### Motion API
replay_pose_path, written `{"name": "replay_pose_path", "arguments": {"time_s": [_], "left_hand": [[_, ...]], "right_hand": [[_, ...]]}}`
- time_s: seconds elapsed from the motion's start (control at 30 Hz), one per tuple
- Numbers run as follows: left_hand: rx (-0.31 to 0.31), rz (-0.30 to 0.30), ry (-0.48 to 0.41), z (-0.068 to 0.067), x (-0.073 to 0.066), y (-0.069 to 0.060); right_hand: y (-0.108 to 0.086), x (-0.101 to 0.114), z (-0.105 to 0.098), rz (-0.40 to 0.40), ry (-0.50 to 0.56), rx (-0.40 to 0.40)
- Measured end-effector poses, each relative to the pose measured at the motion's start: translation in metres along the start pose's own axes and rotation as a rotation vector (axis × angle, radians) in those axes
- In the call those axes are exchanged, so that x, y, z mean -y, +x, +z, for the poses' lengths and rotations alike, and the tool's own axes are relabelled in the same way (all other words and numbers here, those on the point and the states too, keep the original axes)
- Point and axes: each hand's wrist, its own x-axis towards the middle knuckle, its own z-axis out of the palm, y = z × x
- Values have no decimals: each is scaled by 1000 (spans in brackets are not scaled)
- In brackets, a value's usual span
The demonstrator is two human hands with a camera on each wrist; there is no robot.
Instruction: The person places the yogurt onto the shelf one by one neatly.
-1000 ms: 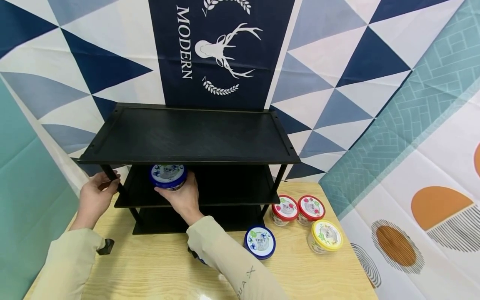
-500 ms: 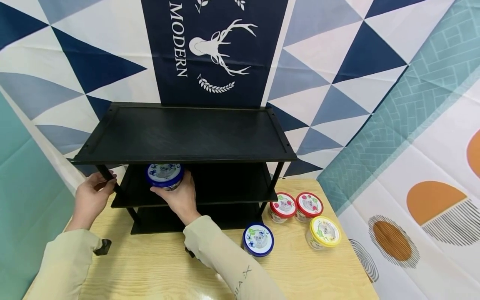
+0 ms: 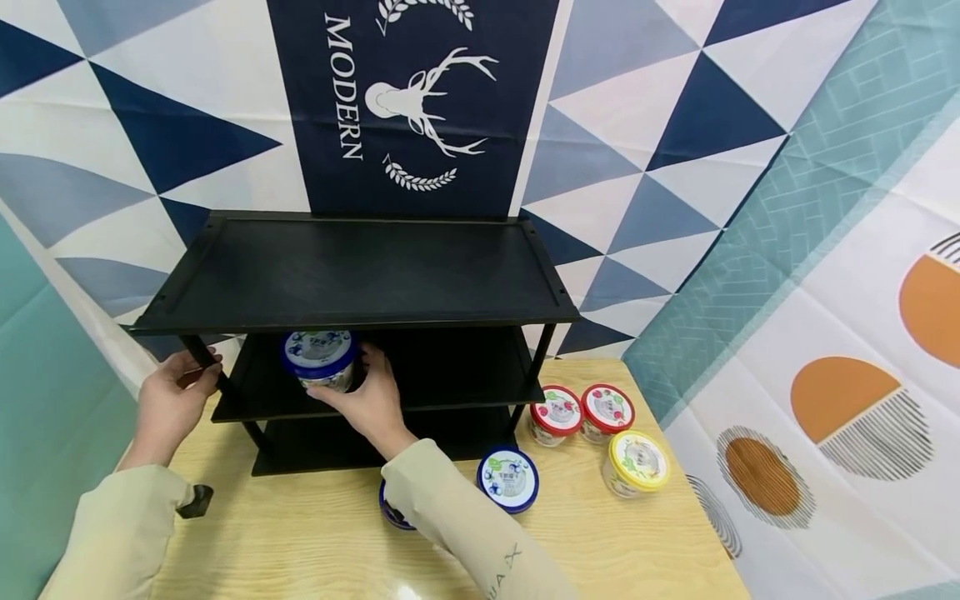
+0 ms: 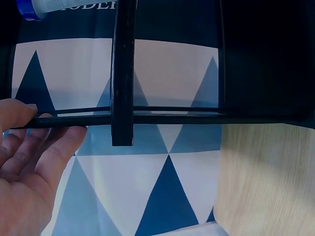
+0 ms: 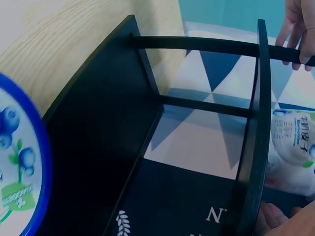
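Observation:
A blue-lidded blueberry tub (image 3: 320,350) stands upright on the left part of the black rack's middle shelf, under the top board. My right hand (image 3: 372,402) is at its right front side with thumb and fingers spread, the thumb by its base. In the right wrist view, a narrow dark gap shows between the tub (image 5: 295,152) and my fingers (image 5: 273,216). My left hand (image 3: 168,408) grips the rack's front left post (image 3: 201,354); in the left wrist view, thumb and fingers lie around that post (image 4: 74,120).
The black rack (image 3: 360,275) stands against the patterned wall cloth. Right of it, on the wooden table (image 3: 300,542), are two red-lidded tubs (image 3: 557,410) and a yellow-lidded tub (image 3: 637,461). One blue-lidded tub (image 3: 507,478) sits in front; another (image 3: 392,510) is partly hidden by my right sleeve.
My right hand has loosened from the blue-lidded tub and slipped slightly down and right of it, showing more of its side. The left hand keeps hold of the post. The head view has shifted slightly.

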Motion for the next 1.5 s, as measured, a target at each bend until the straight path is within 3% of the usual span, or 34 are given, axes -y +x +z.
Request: {"name": "replay_pose_path", "arguments": {"time_s": [0.37, 0.9, 1.2, 1.5], "left_hand": [[7, 25, -34, 1, -2, -1], [-6, 41, -34, -1, 0, -1], [6, 31, -77, -1, 2, 0], [-5, 37, -133, 0, 2, 0]], "right_hand": [[-12, -14, -33, -30, -55, -40], [-35, -47, -110, -126, -24, -114], [-48, -67, -134, -113, -40, -128], [-67, -90, -152, -79, -41, -204]]}}
